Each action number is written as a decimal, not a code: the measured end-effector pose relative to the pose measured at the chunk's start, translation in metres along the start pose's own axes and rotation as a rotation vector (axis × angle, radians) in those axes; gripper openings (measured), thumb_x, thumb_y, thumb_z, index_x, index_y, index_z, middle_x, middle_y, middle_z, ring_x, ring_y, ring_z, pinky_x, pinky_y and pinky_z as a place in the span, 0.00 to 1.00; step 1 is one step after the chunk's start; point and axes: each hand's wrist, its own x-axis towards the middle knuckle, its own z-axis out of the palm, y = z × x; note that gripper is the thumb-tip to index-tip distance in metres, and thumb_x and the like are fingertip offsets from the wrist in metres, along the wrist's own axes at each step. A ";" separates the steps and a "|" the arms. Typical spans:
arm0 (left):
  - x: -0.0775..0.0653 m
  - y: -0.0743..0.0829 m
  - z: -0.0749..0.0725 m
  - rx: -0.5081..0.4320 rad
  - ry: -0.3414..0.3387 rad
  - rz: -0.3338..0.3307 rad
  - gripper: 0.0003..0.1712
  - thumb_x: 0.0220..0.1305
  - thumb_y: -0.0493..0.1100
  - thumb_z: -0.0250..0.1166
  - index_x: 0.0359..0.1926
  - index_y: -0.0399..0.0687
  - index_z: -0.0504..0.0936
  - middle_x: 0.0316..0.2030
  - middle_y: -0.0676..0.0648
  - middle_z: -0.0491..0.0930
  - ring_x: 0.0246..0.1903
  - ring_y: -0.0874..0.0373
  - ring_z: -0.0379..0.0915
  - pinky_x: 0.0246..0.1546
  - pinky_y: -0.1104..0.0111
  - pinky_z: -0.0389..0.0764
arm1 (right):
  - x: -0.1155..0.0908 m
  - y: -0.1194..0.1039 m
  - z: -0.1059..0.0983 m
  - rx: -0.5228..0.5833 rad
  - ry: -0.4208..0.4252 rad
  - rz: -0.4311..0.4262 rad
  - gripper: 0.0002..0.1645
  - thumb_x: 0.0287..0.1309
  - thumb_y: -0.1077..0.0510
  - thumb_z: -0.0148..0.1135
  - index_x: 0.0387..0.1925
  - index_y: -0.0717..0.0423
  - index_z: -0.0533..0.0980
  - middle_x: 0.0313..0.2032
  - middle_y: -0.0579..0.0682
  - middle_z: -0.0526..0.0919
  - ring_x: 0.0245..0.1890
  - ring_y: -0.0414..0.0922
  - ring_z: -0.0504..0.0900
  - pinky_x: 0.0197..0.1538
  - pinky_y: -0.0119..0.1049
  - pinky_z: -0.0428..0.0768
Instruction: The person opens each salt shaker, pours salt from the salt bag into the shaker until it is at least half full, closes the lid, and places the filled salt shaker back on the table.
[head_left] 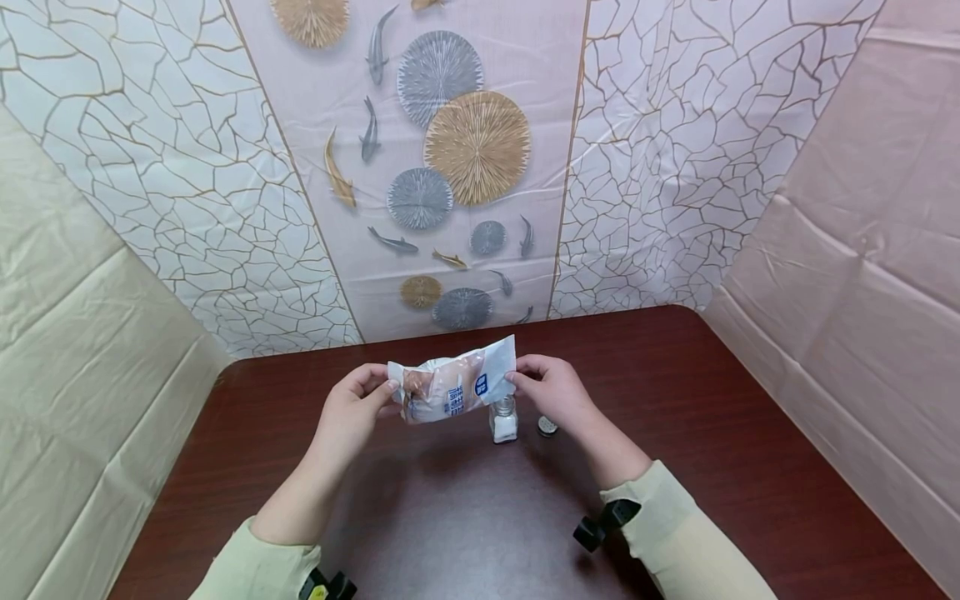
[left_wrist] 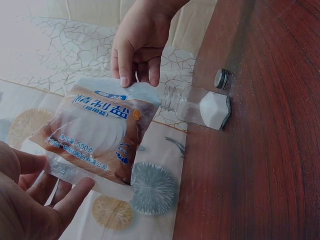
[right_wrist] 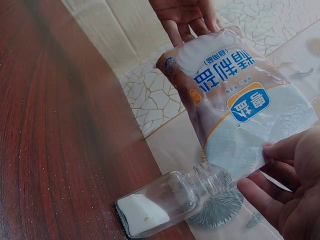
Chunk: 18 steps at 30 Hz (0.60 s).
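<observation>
Both hands hold a plastic bag of salt (head_left: 450, 387), printed brown, white and blue, stretched sideways above the table. My left hand (head_left: 352, 408) pinches its bottom end between thumb and fingers. At the other end, my right hand (head_left: 555, 387) pinches the pale top edge, thumb in front. A corner of the bag overlaps the threaded neck of an uncapped glass shaker jar (right_wrist: 157, 202). The jar stands upright on the table, partly filled with white salt (left_wrist: 214, 110). Beside it, below the right hand, lies a small metal cap (head_left: 547, 427).
The dark red-brown wooden table (head_left: 442, 517) has fine white grains (right_wrist: 70, 175) scattered on it. A patterned cloth (head_left: 457, 250) with fish and round motifs hangs behind its far edge. Plain beige cloths (head_left: 847, 250) flank both sides.
</observation>
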 end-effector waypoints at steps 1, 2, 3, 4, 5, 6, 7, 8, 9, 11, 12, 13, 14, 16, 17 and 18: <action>0.000 0.000 0.000 0.001 0.000 0.000 0.10 0.70 0.30 0.57 0.49 0.30 0.77 0.44 0.37 0.82 0.36 0.55 0.82 0.46 0.51 0.83 | 0.000 0.000 0.000 0.001 0.001 -0.001 0.09 0.63 0.61 0.65 0.43 0.60 0.83 0.37 0.54 0.87 0.37 0.54 0.86 0.39 0.38 0.84; 0.000 0.000 0.000 0.001 -0.001 0.000 0.10 0.70 0.30 0.57 0.49 0.30 0.77 0.44 0.37 0.82 0.36 0.55 0.82 0.46 0.52 0.83 | 0.000 0.000 0.000 0.002 0.001 0.001 0.09 0.63 0.61 0.65 0.43 0.60 0.83 0.37 0.54 0.87 0.36 0.54 0.86 0.39 0.38 0.84; 0.000 0.000 0.000 0.001 -0.001 -0.001 0.10 0.70 0.30 0.57 0.49 0.30 0.77 0.44 0.37 0.82 0.36 0.56 0.82 0.46 0.52 0.83 | 0.000 0.000 0.000 0.002 0.002 0.002 0.09 0.63 0.61 0.65 0.43 0.60 0.83 0.37 0.54 0.87 0.36 0.54 0.86 0.39 0.38 0.84; 0.000 0.001 0.000 0.000 -0.002 0.000 0.10 0.70 0.30 0.57 0.49 0.30 0.77 0.44 0.37 0.82 0.36 0.56 0.82 0.46 0.52 0.83 | 0.000 0.001 0.000 0.001 0.002 0.003 0.09 0.63 0.61 0.65 0.43 0.60 0.83 0.38 0.54 0.87 0.36 0.53 0.87 0.39 0.38 0.84; 0.000 0.001 0.000 -0.001 -0.004 0.000 0.10 0.70 0.30 0.57 0.49 0.30 0.77 0.44 0.37 0.82 0.36 0.56 0.82 0.46 0.52 0.83 | 0.001 0.001 0.000 0.000 0.001 0.005 0.09 0.63 0.61 0.65 0.43 0.60 0.83 0.38 0.54 0.87 0.36 0.53 0.87 0.39 0.38 0.84; 0.000 0.001 0.000 -0.003 -0.005 0.001 0.10 0.70 0.30 0.57 0.49 0.30 0.77 0.44 0.37 0.82 0.36 0.56 0.82 0.46 0.52 0.83 | 0.001 0.001 0.000 0.000 0.001 0.004 0.09 0.63 0.61 0.65 0.43 0.60 0.83 0.38 0.54 0.87 0.36 0.52 0.87 0.39 0.38 0.84; 0.000 0.001 0.000 -0.005 -0.005 0.001 0.10 0.70 0.30 0.57 0.49 0.30 0.77 0.44 0.37 0.82 0.36 0.56 0.82 0.46 0.51 0.83 | 0.001 0.001 0.000 0.000 0.002 0.007 0.09 0.63 0.61 0.65 0.43 0.60 0.83 0.38 0.54 0.87 0.36 0.52 0.87 0.39 0.38 0.84; 0.000 0.001 0.000 -0.006 -0.005 0.001 0.10 0.70 0.30 0.57 0.49 0.30 0.77 0.44 0.37 0.82 0.36 0.56 0.82 0.46 0.51 0.83 | 0.000 0.001 0.000 -0.001 0.003 0.010 0.09 0.63 0.61 0.65 0.43 0.60 0.83 0.38 0.54 0.87 0.35 0.51 0.87 0.39 0.38 0.85; 0.000 0.000 0.000 -0.006 -0.005 0.001 0.10 0.70 0.30 0.57 0.49 0.30 0.77 0.44 0.37 0.82 0.36 0.56 0.82 0.46 0.52 0.83 | 0.000 0.001 0.000 -0.002 0.004 0.012 0.09 0.63 0.61 0.65 0.43 0.60 0.83 0.38 0.54 0.87 0.35 0.50 0.87 0.39 0.38 0.85; 0.001 0.000 0.000 -0.005 -0.006 -0.001 0.10 0.70 0.30 0.57 0.49 0.30 0.77 0.44 0.37 0.82 0.36 0.56 0.82 0.46 0.52 0.83 | 0.000 0.001 0.000 0.000 0.003 0.014 0.09 0.63 0.61 0.65 0.43 0.60 0.83 0.38 0.54 0.87 0.35 0.49 0.87 0.40 0.39 0.85; 0.001 0.000 0.000 -0.003 -0.005 -0.002 0.10 0.70 0.30 0.58 0.49 0.30 0.77 0.44 0.37 0.82 0.36 0.56 0.82 0.46 0.53 0.84 | 0.000 0.001 0.000 0.004 0.003 0.016 0.09 0.63 0.61 0.65 0.43 0.60 0.83 0.38 0.54 0.87 0.35 0.50 0.87 0.40 0.41 0.85; 0.001 0.000 0.000 -0.001 -0.005 -0.003 0.10 0.70 0.30 0.58 0.49 0.30 0.77 0.44 0.37 0.83 0.36 0.56 0.82 0.46 0.53 0.84 | 0.000 0.001 0.000 0.009 0.003 0.021 0.09 0.63 0.61 0.65 0.43 0.60 0.83 0.38 0.54 0.87 0.36 0.50 0.87 0.41 0.42 0.85; 0.001 0.000 0.000 0.000 -0.004 -0.002 0.10 0.70 0.30 0.58 0.49 0.30 0.77 0.44 0.37 0.83 0.36 0.56 0.82 0.46 0.53 0.84 | 0.000 0.001 0.000 0.012 0.002 0.023 0.09 0.63 0.61 0.65 0.43 0.60 0.83 0.38 0.54 0.87 0.36 0.50 0.87 0.42 0.44 0.85; 0.001 -0.001 0.000 0.000 -0.005 -0.003 0.10 0.69 0.30 0.57 0.49 0.30 0.77 0.44 0.37 0.83 0.36 0.57 0.82 0.46 0.53 0.84 | 0.000 0.001 0.001 0.018 0.001 0.026 0.09 0.63 0.61 0.65 0.43 0.61 0.83 0.39 0.55 0.87 0.37 0.51 0.87 0.43 0.45 0.85; 0.001 -0.001 0.000 0.000 -0.005 -0.002 0.10 0.69 0.30 0.57 0.49 0.30 0.77 0.44 0.37 0.83 0.36 0.57 0.82 0.46 0.52 0.83 | 0.000 0.002 0.001 0.020 0.001 0.028 0.09 0.63 0.61 0.65 0.43 0.61 0.83 0.39 0.55 0.87 0.37 0.52 0.87 0.43 0.46 0.85; 0.001 -0.001 0.000 0.000 -0.006 0.000 0.10 0.69 0.30 0.57 0.49 0.30 0.77 0.44 0.37 0.83 0.36 0.57 0.82 0.46 0.51 0.83 | 0.000 0.002 0.001 0.021 0.001 0.029 0.09 0.63 0.61 0.65 0.43 0.61 0.83 0.39 0.55 0.87 0.38 0.52 0.87 0.43 0.46 0.85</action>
